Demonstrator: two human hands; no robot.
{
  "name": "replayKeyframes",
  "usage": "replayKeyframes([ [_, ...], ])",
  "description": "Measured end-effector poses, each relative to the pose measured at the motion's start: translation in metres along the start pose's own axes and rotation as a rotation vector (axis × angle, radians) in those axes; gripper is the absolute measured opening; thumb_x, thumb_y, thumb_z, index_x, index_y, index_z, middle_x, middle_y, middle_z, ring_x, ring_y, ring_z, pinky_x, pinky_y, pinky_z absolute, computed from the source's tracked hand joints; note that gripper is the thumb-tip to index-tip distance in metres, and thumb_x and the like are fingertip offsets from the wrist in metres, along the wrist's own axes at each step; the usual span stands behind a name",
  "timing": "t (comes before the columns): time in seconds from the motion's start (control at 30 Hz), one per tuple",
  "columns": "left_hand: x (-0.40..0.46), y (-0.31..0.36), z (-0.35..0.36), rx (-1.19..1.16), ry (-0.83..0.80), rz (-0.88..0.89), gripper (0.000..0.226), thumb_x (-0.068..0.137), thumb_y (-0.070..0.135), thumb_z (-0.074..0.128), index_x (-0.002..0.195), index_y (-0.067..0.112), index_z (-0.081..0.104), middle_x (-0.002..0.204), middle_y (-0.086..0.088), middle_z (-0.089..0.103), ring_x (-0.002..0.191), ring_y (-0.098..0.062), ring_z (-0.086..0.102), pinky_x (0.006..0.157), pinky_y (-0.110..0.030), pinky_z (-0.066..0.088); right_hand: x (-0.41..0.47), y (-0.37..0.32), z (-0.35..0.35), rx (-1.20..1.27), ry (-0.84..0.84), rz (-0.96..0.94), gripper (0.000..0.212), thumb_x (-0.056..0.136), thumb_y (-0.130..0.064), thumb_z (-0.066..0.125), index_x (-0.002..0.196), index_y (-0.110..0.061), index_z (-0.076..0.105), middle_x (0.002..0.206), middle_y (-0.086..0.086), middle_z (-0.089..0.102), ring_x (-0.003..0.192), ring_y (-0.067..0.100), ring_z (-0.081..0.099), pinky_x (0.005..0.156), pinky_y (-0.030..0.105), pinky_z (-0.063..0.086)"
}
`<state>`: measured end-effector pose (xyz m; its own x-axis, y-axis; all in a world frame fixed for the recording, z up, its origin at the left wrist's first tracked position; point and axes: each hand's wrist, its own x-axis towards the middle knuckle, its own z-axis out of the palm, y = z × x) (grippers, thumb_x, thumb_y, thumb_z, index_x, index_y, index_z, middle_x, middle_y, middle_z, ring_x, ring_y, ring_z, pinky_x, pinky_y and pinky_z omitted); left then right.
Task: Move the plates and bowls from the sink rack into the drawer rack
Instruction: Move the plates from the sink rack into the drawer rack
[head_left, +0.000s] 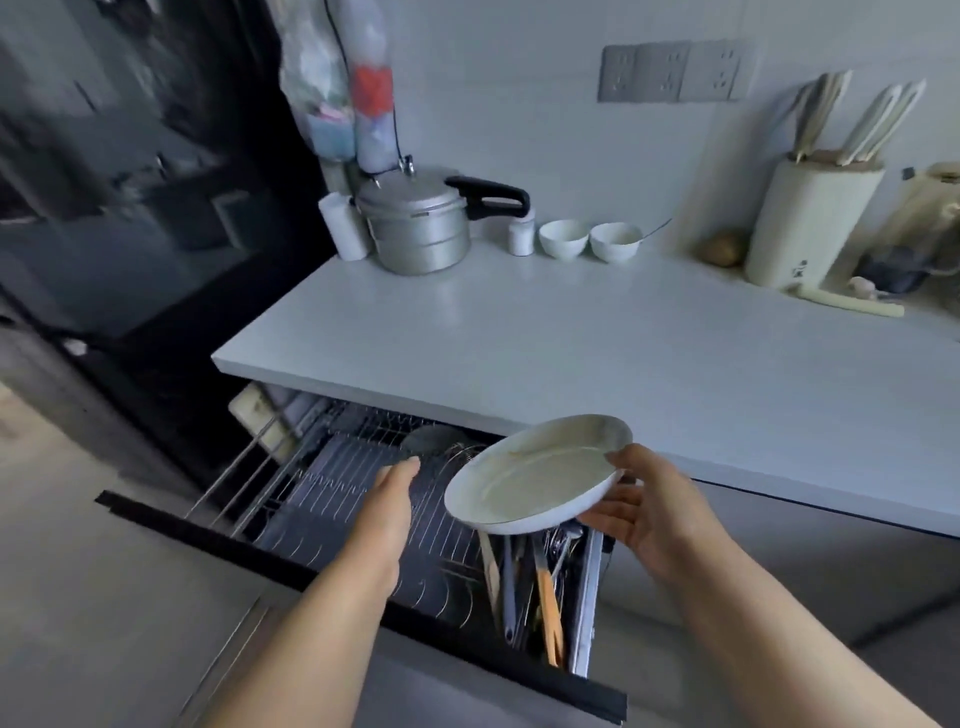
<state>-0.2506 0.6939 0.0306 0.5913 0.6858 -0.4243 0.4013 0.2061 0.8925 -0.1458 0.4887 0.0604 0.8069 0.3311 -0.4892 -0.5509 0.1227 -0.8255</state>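
A white plate hangs tilted above the right side of the pulled-out drawer rack. My right hand grips the plate's right rim, thumb on top and fingers underneath. My left hand reaches over the wire rack with straight fingers and holds nothing. The rack's wire slots near my left hand stand bare. The sink rack is out of view.
A utensil compartment with spatulas and cutlery fills the drawer's right end. On the white counter stand a pressure cooker, two white bowls and a knife block. A dark fridge rises at left.
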Motion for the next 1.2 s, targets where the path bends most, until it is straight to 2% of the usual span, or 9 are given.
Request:
replayKeyframes([
  [0.1, 0.009, 0.0, -0.016, 0.007, 0.062, -0.048, 0.046, 0.099, 0.042, 0.039, 0.14, 0.023, 0.042, 0.149, -0.004, 0.037, 0.137, -0.026, 0.033, 0.107, -0.044, 0.026, 0.019, 0.006, 0.024, -0.079, -0.046, 0.031, 0.017, 0.089, -0.012, 0.053, 0.095, 0.002, 0.058, 0.077, 0.023, 0.062, 0.062, 0.033, 0.063, 0.059, 0.036, 0.056],
  [0.33, 0.035, 0.002, -0.053, 0.022, 0.23, -0.041, 0.042, 0.1, 0.04, 0.038, 0.139, 0.027, 0.043, 0.149, 0.0, 0.038, 0.135, -0.023, 0.035, 0.106, -0.042, 0.028, 0.057, 0.019, 0.081, -0.23, -0.205, 0.128, 0.015, 0.088, -0.008, 0.053, 0.095, 0.004, 0.06, 0.072, 0.02, 0.062, 0.058, 0.03, 0.063, 0.065, 0.04, 0.057],
  [0.57, 0.064, -0.018, -0.104, 0.048, 0.324, -0.019, 0.049, 0.1, 0.037, 0.039, 0.146, 0.022, 0.034, 0.151, -0.001, 0.037, 0.137, -0.021, 0.035, 0.106, -0.037, 0.029, 0.079, 0.045, 0.143, -0.318, -0.256, 0.2, 0.008, 0.09, -0.007, 0.052, 0.087, 0.0, 0.056, 0.07, 0.02, 0.059, 0.059, 0.03, 0.061, 0.062, 0.038, 0.057],
  [0.63, 0.076, -0.022, -0.124, 0.074, 0.341, -0.004, 0.05, 0.099, 0.036, 0.04, 0.147, 0.022, 0.033, 0.151, -0.002, 0.036, 0.137, -0.022, 0.036, 0.107, -0.039, 0.029, 0.087, 0.057, 0.165, -0.337, -0.251, 0.218, 0.008, 0.09, -0.007, 0.052, 0.087, 0.0, 0.056, 0.068, 0.02, 0.059, 0.059, 0.031, 0.061, 0.068, 0.042, 0.057],
  [0.7, 0.092, -0.027, -0.148, 0.128, 0.353, 0.008, 0.05, 0.099, 0.034, 0.041, 0.147, 0.019, 0.034, 0.15, -0.005, 0.039, 0.136, -0.024, 0.038, 0.108, -0.04, 0.03, 0.098, 0.073, 0.19, -0.35, -0.231, 0.233, 0.007, 0.09, -0.007, 0.053, 0.087, 0.0, 0.055, 0.069, 0.021, 0.059, 0.06, 0.033, 0.061, 0.074, 0.046, 0.057],
  [0.83, 0.118, -0.032, -0.194, 0.229, 0.316, 0.046, 0.052, 0.099, 0.033, 0.043, 0.148, 0.016, 0.034, 0.151, -0.008, 0.038, 0.137, -0.025, 0.037, 0.109, -0.041, 0.031, 0.121, 0.104, 0.233, -0.362, -0.177, 0.242, 0.011, 0.087, -0.008, 0.058, 0.093, 0.001, 0.057, 0.076, 0.024, 0.063, 0.065, 0.035, 0.064, 0.071, 0.046, 0.059],
  [0.97, 0.156, -0.04, -0.254, 0.38, 0.275, 0.082, 0.054, 0.098, 0.034, 0.047, 0.147, 0.015, 0.035, 0.15, -0.011, 0.038, 0.137, -0.026, 0.037, 0.112, -0.041, 0.031, 0.147, 0.139, 0.288, -0.39, -0.103, 0.219, 0.011, 0.086, -0.007, 0.061, 0.091, 0.002, 0.059, 0.074, 0.022, 0.06, 0.061, 0.032, 0.061, 0.056, 0.036, 0.056],
  [1.07, 0.184, -0.049, -0.285, 0.574, 0.287, 0.103, 0.058, 0.095, 0.032, 0.052, 0.146, 0.01, 0.035, 0.147, -0.015, 0.041, 0.136, -0.029, 0.036, 0.112, -0.041, 0.029, 0.166, 0.16, 0.319, -0.399, -0.063, 0.212, 0.01, 0.085, -0.007, 0.061, 0.092, 0.001, 0.06, 0.072, 0.02, 0.062, 0.057, 0.03, 0.061, 0.051, 0.032, 0.054],
  [1.2, 0.223, -0.067, -0.312, 0.862, 0.333, 0.122, 0.06, 0.095, 0.033, 0.049, 0.147, 0.006, 0.031, 0.151, -0.012, 0.036, 0.141, -0.026, 0.025, 0.117, -0.036, 0.017, 0.193, 0.183, 0.353, -0.405, -0.038, 0.224, 0.008, 0.086, -0.007, 0.061, 0.092, -0.002, 0.061, 0.073, 0.016, 0.063, 0.056, 0.026, 0.062, 0.049, 0.031, 0.055],
])
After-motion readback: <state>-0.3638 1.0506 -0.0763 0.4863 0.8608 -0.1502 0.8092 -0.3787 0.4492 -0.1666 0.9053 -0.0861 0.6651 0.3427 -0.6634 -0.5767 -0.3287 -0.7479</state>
